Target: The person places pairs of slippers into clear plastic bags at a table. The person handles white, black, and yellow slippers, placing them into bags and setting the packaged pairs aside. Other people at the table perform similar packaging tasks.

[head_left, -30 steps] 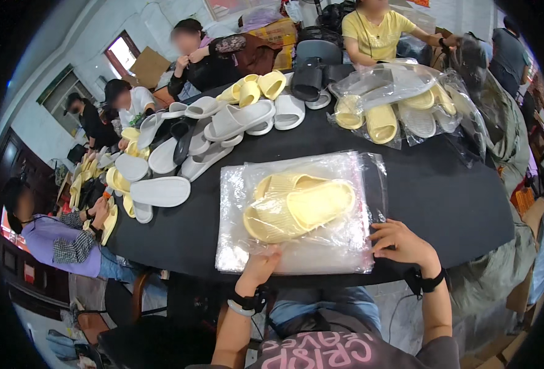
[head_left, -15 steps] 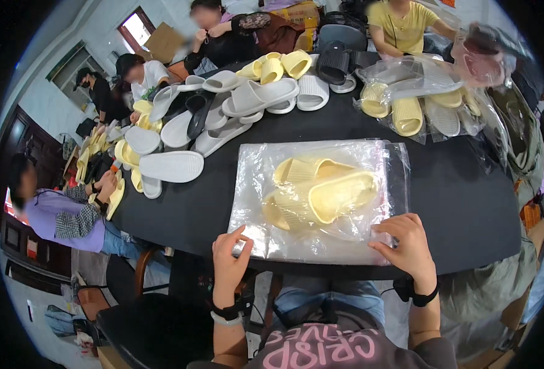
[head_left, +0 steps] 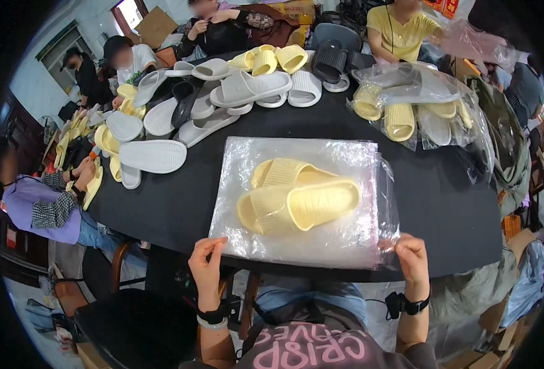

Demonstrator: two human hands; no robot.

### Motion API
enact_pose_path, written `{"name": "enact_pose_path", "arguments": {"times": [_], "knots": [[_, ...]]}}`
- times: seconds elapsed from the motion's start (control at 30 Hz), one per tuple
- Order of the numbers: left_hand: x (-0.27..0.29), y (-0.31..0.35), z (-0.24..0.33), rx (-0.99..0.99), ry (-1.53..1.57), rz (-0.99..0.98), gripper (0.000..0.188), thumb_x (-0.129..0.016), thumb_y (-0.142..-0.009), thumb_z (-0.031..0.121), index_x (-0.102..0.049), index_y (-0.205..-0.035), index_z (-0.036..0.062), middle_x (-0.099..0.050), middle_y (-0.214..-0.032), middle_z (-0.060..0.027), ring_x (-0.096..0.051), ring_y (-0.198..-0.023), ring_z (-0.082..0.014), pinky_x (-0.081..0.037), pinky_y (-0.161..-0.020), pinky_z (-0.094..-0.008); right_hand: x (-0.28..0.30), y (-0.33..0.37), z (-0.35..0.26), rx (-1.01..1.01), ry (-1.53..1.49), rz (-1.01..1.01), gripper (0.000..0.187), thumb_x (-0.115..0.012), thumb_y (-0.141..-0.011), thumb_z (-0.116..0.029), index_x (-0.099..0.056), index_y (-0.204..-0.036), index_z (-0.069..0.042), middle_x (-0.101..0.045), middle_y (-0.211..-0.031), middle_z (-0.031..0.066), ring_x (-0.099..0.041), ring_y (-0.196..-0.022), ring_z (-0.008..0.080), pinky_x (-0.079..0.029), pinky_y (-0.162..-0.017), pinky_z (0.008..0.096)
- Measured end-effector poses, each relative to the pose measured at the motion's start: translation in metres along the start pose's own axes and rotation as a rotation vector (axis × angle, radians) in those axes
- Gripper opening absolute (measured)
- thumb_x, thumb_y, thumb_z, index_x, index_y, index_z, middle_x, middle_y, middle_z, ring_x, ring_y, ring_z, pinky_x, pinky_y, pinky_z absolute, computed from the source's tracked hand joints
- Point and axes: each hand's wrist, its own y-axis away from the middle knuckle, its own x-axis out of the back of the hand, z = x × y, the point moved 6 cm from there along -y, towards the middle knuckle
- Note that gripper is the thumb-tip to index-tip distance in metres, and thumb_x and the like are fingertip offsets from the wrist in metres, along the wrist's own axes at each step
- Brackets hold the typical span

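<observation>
A pair of pale yellow slide slippers (head_left: 303,200) lies in the middle of a flat stack of clear plastic bags (head_left: 278,249) at the near edge of the black table. One slipper partly overlaps the other; whether film covers both cannot be made out. My left hand (head_left: 207,264) pinches the bag's near left corner between thumb and fingertips. At the near right corner, my right hand (head_left: 412,255) has its fingers closed on the bag's loose edge, beyond the pinkish strip.
Grey, yellow and black slippers (head_left: 253,86) are piled across the table's far left. Bagged slippers (head_left: 416,101) lie at the far right. Several people sit around the table, one in purple (head_left: 41,206) handling a yellow slipper. A dark chair (head_left: 130,320) stands at my left.
My right hand has moved outward to the bag's loose edge. The film over the slippers looks smoother, so they show more clearly. The whole view has shifted slightly.
</observation>
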Motion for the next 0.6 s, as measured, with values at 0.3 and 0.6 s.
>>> {"name": "enact_pose_path", "arguments": {"times": [0.3, 0.6], "knots": [[-0.009, 0.002, 0.049, -0.461, -0.643, -0.113, 0.010, -0.070, -0.085, 0.006, -0.064, -0.093, 0.0038, -0.064, -0.115, -0.0125, -0.056, -0.112, -0.0317, -0.044, -0.094, -0.0416, -0.012, -0.060, -0.015, 0.080, 0.663, -0.540, 0.038, -0.065, -0.084, -0.008, -0.067, -0.121, -0.005, -0.056, -0.139, 0.0167, -0.054, -0.124, 0.0337, -0.042, -0.105, 0.0426], [-0.076, -0.018, 0.059, -0.445, -0.442, -0.334, 0.041, -0.056, -0.094, 0.006, -0.049, -0.132, -0.0039, -0.047, -0.142, -0.0255, -0.047, -0.129, -0.0424, -0.038, -0.109, -0.0449, -0.114, -0.137, -0.016, 0.620, 1.392, -0.510, 0.083, -0.077, -0.076, -0.022, -0.039, -0.149, -0.014, -0.046, -0.147, 0.0122, -0.050, -0.125, 0.0348, -0.040, -0.107, 0.0471]]}}
